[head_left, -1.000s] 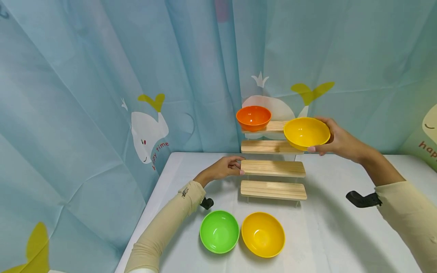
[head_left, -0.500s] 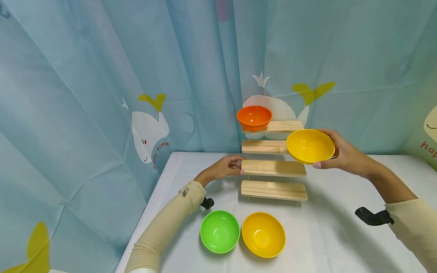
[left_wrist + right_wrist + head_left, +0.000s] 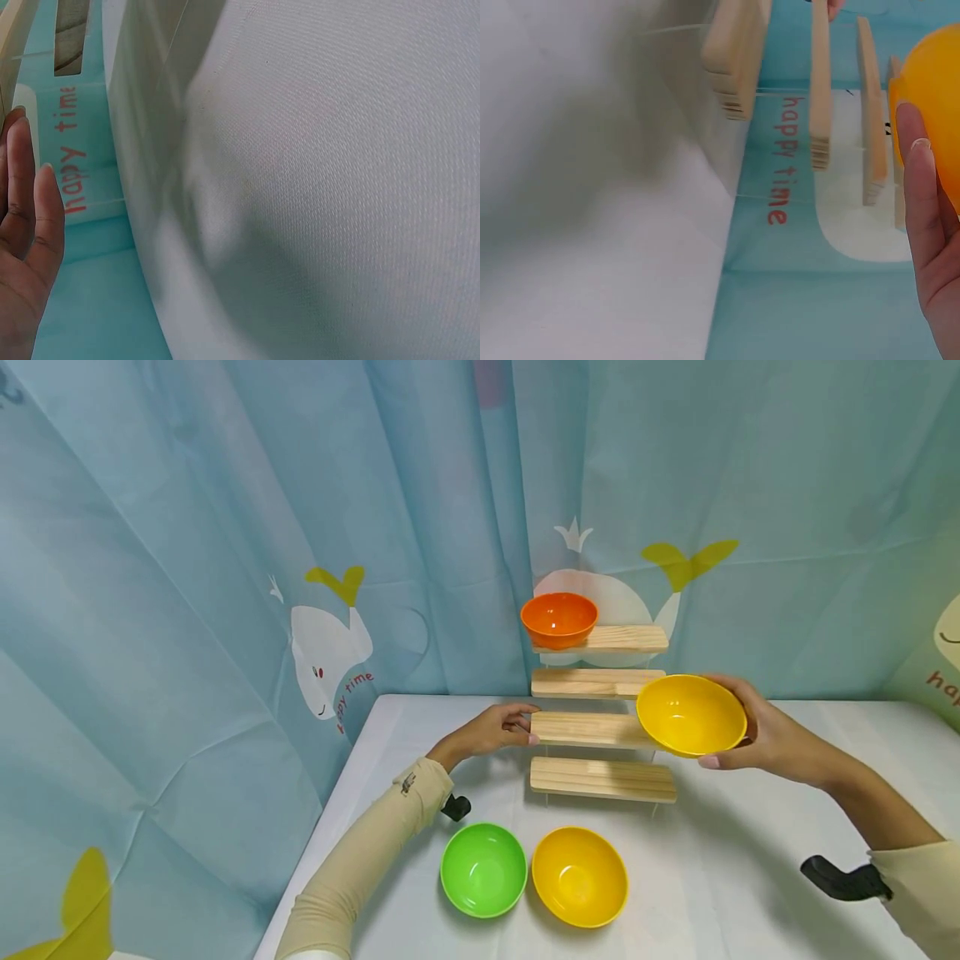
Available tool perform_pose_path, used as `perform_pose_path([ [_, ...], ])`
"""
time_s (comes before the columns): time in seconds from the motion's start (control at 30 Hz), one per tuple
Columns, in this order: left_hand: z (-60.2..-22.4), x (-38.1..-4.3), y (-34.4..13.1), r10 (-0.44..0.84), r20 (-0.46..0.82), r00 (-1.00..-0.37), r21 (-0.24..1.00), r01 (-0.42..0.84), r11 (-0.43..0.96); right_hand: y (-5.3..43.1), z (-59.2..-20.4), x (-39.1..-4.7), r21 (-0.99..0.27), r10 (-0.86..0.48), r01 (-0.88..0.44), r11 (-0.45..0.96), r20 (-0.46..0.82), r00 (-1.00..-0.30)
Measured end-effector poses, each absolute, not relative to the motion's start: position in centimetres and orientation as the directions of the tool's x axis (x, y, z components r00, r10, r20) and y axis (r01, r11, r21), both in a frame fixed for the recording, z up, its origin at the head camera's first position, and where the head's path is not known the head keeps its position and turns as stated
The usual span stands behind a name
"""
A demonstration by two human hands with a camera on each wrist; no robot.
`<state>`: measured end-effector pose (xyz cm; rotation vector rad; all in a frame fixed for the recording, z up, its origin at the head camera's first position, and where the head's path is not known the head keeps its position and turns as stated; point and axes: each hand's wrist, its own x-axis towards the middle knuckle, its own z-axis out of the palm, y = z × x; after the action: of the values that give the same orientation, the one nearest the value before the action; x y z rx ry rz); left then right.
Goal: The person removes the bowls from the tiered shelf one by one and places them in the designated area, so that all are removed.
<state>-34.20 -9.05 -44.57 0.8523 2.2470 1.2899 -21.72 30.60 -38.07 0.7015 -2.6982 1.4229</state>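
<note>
My right hand [image 3: 780,739] grips a yellow bowl [image 3: 690,714] by its right side, thumb at the near side of the rim. The bowl is held in the air, overlapping the right end of a tiered wooden stand [image 3: 588,727] in the head view. In the right wrist view, fingers [image 3: 922,187] lie against the yellow bowl [image 3: 941,97]. My left hand [image 3: 491,728] holds the left end of the stand's second board from the bottom, thumb in front and index finger behind. An orange bowl [image 3: 558,620] sits on the top board's left end.
On the white-covered table [image 3: 720,893] a green bowl [image 3: 483,870] and another yellow bowl [image 3: 580,877] stand side by side in front of the stand. A light-blue printed curtain [image 3: 450,527] hangs behind and to the left.
My right hand has brought the yellow bowl down and slightly right, from near the top board to about the height of the second board from the bottom. The left hand has stayed put.
</note>
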Motion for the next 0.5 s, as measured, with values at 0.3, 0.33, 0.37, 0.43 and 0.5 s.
perform_pose_path([
  [0.3, -44.7, -34.3, -9.0, 0.682, -0.05, -0.73, 0.871, 0.303, 0.388, 30.7, -39.9, -20.1, -0.81, -0.431, -0.408, 0.421, 0.217, -0.876],
  [0.33, -44.6, -34.3, -9.0, 0.682, -0.052, -0.73, 0.87, 0.303, 0.39, 30.7, -40.1, -19.9, -0.816, -0.437, -0.406, 0.412, 0.214, -0.874],
  [0.37, -44.6, -34.2, -9.0, 0.681, -0.053, -0.73, 0.868, 0.304, 0.393, 30.7, -40.3, -19.8, -0.821, -0.44, -0.402, 0.406, 0.21, -0.873],
  [0.43, -44.6, -34.2, -9.1, 0.682, -0.057, -0.73, 0.868, 0.302, 0.395, 30.7, -40.5, -19.5, -0.826, -0.446, -0.401, 0.396, 0.209, -0.87],
  [0.5, -44.5, -34.1, -9.1, 0.682, -0.056, -0.729, 0.867, 0.303, 0.395, 30.7, -40.8, -19.2, -0.83, -0.453, -0.404, 0.385, 0.211, -0.866],
])
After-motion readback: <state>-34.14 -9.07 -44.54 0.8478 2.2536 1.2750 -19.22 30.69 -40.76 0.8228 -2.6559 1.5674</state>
